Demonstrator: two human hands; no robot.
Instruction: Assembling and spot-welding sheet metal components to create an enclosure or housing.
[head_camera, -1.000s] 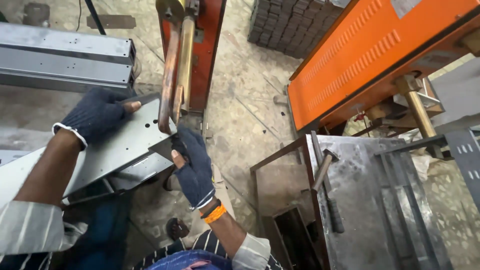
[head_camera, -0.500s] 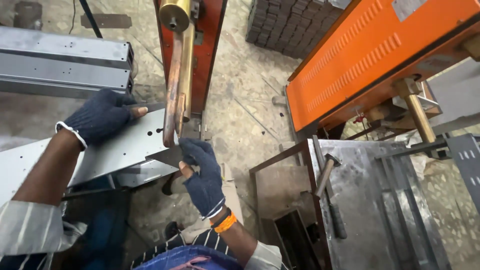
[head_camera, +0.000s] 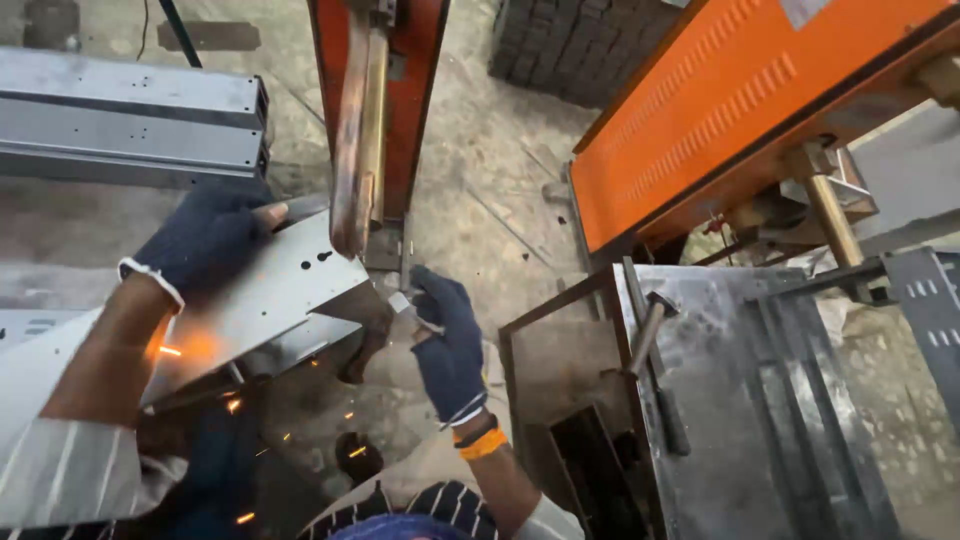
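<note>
left hand (head_camera: 205, 240): gloved, fingers spread narrow and flat on top of the metal sheet (head_camera: 270, 295), pressing it down, likely to keep it level under the copper arm (head_camera: 352, 150).
right hand (head_camera: 448, 345): gloved, fingers closed around a small metal piece (head_camera: 400, 300), holding it against the sheet's corner just below the arm's tip, seemingly to keep the two parts aligned.
metal sheet: long, grey, with punched holes; near end under the left fingers, corner pushed in beneath the arm's tip, between both sets of fingers.
copper arm: hanging from the red machine (head_camera: 420, 90) just beyond the fingertips, tip touching the sheet.
sparks (head_camera: 190, 350): orange glow and flecks below the left wrist, under the sheet.
hammer (head_camera: 655, 370): lying on the steel surface (head_camera: 740, 400), well apart, right of the right fingers.
grey boxes (head_camera: 130, 125): stacked on the floor beyond the left fingers.
orange cover (head_camera: 740, 100): slanted, far beyond the right fingers.
</note>
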